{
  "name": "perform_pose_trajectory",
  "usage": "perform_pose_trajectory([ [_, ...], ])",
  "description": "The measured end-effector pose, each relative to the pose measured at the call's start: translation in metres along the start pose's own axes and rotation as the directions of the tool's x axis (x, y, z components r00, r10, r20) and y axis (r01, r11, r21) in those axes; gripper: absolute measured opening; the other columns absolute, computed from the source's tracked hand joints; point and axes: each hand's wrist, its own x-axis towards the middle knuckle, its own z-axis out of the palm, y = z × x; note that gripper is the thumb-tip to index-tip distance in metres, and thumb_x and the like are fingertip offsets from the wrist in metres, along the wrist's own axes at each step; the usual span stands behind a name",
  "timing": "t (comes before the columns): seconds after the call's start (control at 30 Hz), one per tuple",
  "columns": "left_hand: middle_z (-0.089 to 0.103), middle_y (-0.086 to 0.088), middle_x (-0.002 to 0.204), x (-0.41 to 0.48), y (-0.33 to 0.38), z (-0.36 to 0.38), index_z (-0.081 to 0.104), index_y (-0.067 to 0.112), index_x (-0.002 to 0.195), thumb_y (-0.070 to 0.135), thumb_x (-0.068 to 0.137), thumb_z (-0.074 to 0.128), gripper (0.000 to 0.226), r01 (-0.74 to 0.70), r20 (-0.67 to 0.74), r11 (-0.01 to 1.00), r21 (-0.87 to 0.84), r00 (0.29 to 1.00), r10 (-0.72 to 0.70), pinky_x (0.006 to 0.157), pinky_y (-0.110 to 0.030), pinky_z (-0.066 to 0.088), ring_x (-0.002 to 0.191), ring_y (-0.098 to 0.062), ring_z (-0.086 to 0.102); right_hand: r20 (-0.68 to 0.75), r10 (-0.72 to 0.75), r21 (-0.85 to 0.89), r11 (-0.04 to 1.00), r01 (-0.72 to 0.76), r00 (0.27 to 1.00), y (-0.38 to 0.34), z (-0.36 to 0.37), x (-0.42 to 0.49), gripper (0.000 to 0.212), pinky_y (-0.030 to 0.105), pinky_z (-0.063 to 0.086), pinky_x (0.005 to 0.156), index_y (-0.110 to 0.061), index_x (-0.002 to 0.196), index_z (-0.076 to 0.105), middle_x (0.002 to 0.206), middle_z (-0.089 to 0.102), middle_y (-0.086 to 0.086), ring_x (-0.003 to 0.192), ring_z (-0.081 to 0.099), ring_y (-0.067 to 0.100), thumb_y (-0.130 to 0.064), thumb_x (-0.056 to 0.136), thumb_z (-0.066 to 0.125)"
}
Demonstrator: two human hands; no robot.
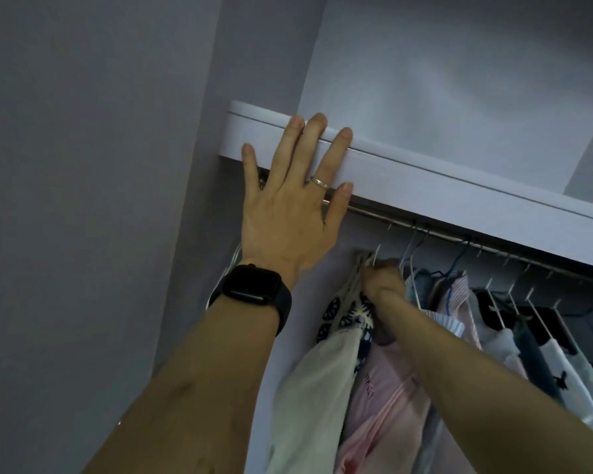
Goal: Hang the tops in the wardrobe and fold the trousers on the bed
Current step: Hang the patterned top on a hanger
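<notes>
- Tops (456, 302) on hangers crowd the wardrobe's rail (442, 232), which runs under a pale shelf (425, 186) and slopes down toward the right of the view.
- At far left is a plain grey wall (83, 165).
- Next comes the left hand (288, 213), reaching up with its fingers straight and spread — the palm side lies flat against the shelf's front edge and the fingertips lap over its upper lip. It holds nothing.
- A dark watch (250, 285) sits on that wrist, and a thin ring (319, 183) is on one finger.
- Just right of the left forearm hangs a cream and navy top (322, 371), patterned near the neck and plain cream lower down.
- A wire hanger (377, 253) rises from its neck; whether the hook sits on the rail I cannot tell.
- The right hand (384, 280) has its fingers curled tight around the base of that hanger, at the top's neck, just below the rail.
- Under the right forearm hangs a pink top (384, 398), touching the cream one.
- Further right is a pink striped shirt (459, 323), then dark garments (493, 302) and white garments (569, 371) on a row of pale hangers.
</notes>
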Motion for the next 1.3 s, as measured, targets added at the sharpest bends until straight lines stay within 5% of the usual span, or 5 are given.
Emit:
perform_pose_trajectory([
  [0.33,0.014,0.002,0.169,0.003,0.003,-0.003,0.016,0.034,0.160,0.049,0.106,0.029,0.058,0.027,0.043,1.000,-0.016,0.999,-0.026,0.119,-0.066,0.008,0.156,-0.019,0.004,-0.255,0.113,0.040,0.994,-0.106,0.960,0.038,-0.028,0.018,0.041,0.045,0.046,0.098,-0.003,0.137,0.052,0.135,0.058,0.027,0.123,0.056,0.044,-0.023,0.101,0.051],
  [0.53,0.014,0.002,0.168,0.003,0.003,-0.003,0.017,0.033,0.160,0.049,0.106,0.030,0.058,0.034,0.038,0.999,-0.015,0.999,-0.034,0.120,-0.065,0.007,0.156,-0.020,0.004,-0.168,-0.032,-0.101,0.995,0.015,0.985,0.024,-0.009,0.010,0.030,0.035,0.041,0.077,-0.011,0.118,0.060,0.118,0.066,0.025,0.110,0.062,0.043,-0.034,0.102,0.048],
  [0.8,0.021,-0.003,0.167,-0.001,0.005,-0.002,0.026,0.028,0.159,0.043,0.106,0.038,0.056,0.025,0.034,0.999,-0.028,0.999,-0.024,0.117,-0.069,0.014,0.156,-0.023,0.011,0.097,0.052,-0.181,0.983,-0.034,0.994,0.010,-0.052,-0.012,0.058,0.031,0.047,0.094,-0.005,0.141,0.053,0.142,0.056,0.017,0.124,0.058,0.035,-0.045,0.098,0.050],
  [0.97,0.014,-0.006,0.168,0.002,0.022,-0.021,0.022,0.024,0.160,0.038,0.107,0.040,0.058,0.119,0.169,0.992,-0.045,0.979,-0.110,0.116,-0.069,0.018,0.156,-0.026,0.006,0.180,-0.146,-0.298,0.934,0.195,0.973,-0.009,-0.106,-0.069,0.028,0.031,0.050,0.077,-0.011,0.098,0.065,0.105,0.068,0.013,0.094,0.064,0.031,-0.037,0.094,0.056],
  [1.3,0.007,-0.001,0.169,-0.073,0.089,-0.121,0.013,0.037,0.160,0.025,0.095,0.054,0.078,0.473,0.698,0.880,-0.048,0.646,-0.309,0.123,-0.055,0.012,0.155,-0.022,0.006,0.096,-0.576,0.089,0.817,0.570,0.812,0.004,-0.231,-0.215,0.026,0.021,0.030,0.098,-0.032,0.123,0.067,0.127,0.061,-0.015,0.123,0.047,0.010,-0.029,0.097,0.063],
])
